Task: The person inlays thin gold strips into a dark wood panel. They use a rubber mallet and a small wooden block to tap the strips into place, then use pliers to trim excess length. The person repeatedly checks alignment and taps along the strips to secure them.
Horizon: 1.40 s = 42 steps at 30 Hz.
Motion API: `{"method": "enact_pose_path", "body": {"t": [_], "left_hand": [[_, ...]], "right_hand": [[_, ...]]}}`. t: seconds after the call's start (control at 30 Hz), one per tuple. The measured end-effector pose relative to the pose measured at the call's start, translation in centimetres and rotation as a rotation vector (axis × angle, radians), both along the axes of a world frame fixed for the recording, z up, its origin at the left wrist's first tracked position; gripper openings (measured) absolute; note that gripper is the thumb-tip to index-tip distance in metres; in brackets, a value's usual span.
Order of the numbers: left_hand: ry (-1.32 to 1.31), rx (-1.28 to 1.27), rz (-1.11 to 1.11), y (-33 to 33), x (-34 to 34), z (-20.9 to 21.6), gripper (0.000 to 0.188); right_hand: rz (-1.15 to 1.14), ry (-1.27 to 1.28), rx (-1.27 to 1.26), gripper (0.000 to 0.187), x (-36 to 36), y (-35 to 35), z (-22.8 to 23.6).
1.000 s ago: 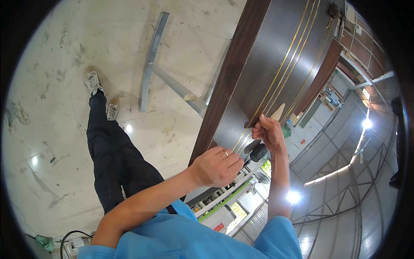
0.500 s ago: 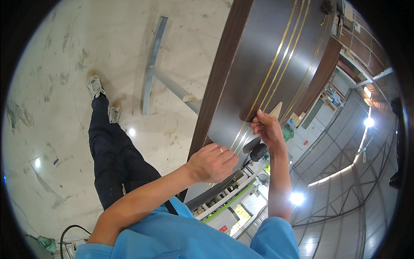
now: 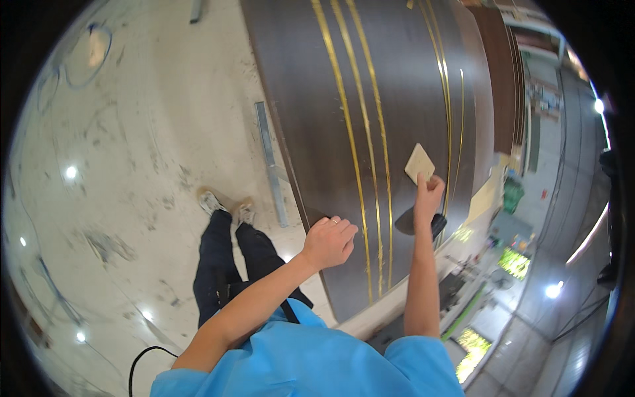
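A dark brown panel [image 3: 301,99] lies in front of me, with long gold strips [image 3: 358,159] running along it. My right hand [image 3: 428,192] pinches a small pale square wooden piece [image 3: 419,163] by its near corner, over the panel to the right of the three strips. My left hand [image 3: 329,242], a ring on one finger, is curled closed by the panel's left edge, left of the strips; whatever is inside it is hidden. Beside my right wrist sits a black rounded object [image 3: 438,225], partly covered by the arm.
A grey metal support leg [image 3: 270,162] stands on the pale floor left of the panel. More brown panels [image 3: 497,79] are stacked at the far right. A black cable [image 3: 140,357] curves at lower left. A green bundle [image 3: 512,194] lies beyond the panel.
My view has turned, so the panel now looks wider and more upright. The pale wooden piece in my right hand now shows its broad face. My left hand stays closed near the panel's left edge.
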<state>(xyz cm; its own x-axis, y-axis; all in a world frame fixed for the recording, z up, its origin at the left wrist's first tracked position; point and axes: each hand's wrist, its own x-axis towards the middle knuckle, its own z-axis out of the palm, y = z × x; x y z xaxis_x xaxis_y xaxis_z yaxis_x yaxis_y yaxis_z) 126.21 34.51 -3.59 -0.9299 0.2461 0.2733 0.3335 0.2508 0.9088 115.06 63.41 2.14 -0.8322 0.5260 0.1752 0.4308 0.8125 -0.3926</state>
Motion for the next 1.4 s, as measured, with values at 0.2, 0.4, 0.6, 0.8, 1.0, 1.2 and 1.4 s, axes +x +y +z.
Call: {"method": "enact_pose_path", "body": {"t": [0.2,0.4,0.6,0.8,1.0,1.2,1.4], "left_hand": [[-0.060,-0.132,-0.157,-0.3,-1.3,1.2,0.014],[-0.527,-0.178,-0.318,-2.4,-6.9,5.2,0.028],[-0.273,-0.283,-0.342,2.7,-18.9,7.5,0.031],[0.267,-0.792,-0.746,10.6,-31.8,10.8,0.075],[0.703,-1.011,-1.447,13.2,-27.9,10.1,0.129],[0.539,-1.077,-1.391,13.8,-25.0,7.8,0.139],[0.521,-1.114,-1.349,9.9,-26.9,9.0,0.133]], "right_hand": [[-0.010,-0.323,-0.026,0.113,-2.7,3.2,-2.8],[-0.081,-0.324,0.056,0.124,-1.5,1.4,-3.7],[0.015,-0.274,-0.167,0.120,-1.3,3.9,0.0],[0.390,-0.237,0.115,0.113,-0.4,0.4,-2.1],[0.338,0.046,-0.265,0.077,9.5,6.3,0.5],[-0.177,-0.212,0.252,0.067,21.3,18.0,1.0],[-0.286,-0.414,0.128,0.071,23.2,18.3,0.0]]}}
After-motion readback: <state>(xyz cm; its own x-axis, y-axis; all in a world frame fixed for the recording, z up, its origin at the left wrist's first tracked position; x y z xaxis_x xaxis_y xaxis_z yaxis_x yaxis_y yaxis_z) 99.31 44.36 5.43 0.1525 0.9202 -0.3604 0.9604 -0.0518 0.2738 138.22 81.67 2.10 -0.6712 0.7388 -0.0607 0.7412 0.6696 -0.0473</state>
